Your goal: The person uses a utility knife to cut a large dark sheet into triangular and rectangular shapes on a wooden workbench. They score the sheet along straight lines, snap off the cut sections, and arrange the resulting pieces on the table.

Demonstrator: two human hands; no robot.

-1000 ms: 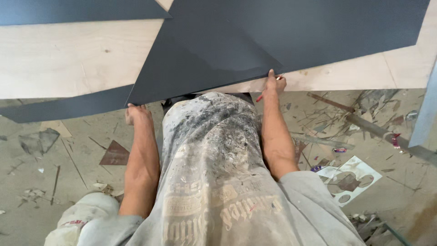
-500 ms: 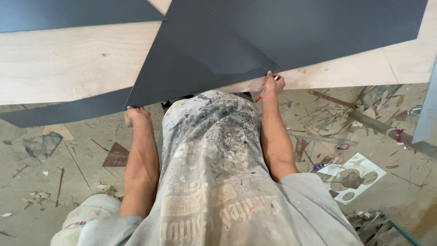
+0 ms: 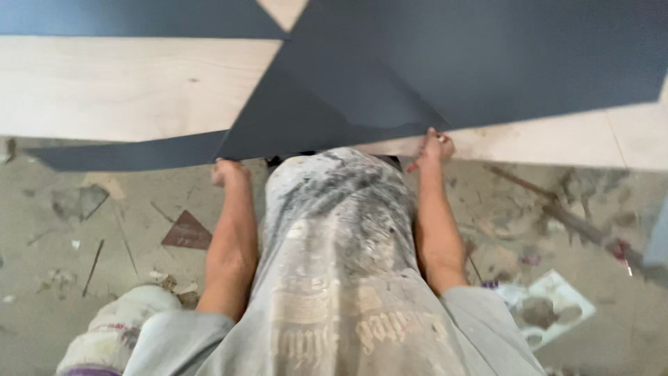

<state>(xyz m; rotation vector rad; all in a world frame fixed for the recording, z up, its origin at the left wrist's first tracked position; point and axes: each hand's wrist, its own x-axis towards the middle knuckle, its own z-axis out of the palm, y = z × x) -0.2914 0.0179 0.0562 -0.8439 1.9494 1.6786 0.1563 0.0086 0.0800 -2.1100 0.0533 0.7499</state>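
A large dark grey sheet [image 3: 431, 69] lies over a pale plywood board [image 3: 125, 87], its near edge hanging toward me. My left hand [image 3: 228, 172] grips the sheet's lower left corner from underneath. My right hand [image 3: 435, 146] pinches the sheet's near edge farther right, and a small red item, perhaps a pencil, shows by its fingers. Between my arms hangs my stained grey shirt [image 3: 334, 264].
A second dark grey strip [image 3: 125, 154] runs along the board's near edge at left. The concrete floor [image 3: 90, 230] holds scraps: a brown triangular offcut [image 3: 186, 232], a white stained sheet [image 3: 550, 306], sticks and debris at right.
Both hands keep their hold on the sheet. The view has shifted slightly, and the sheet's edge sits a little differently over the board.
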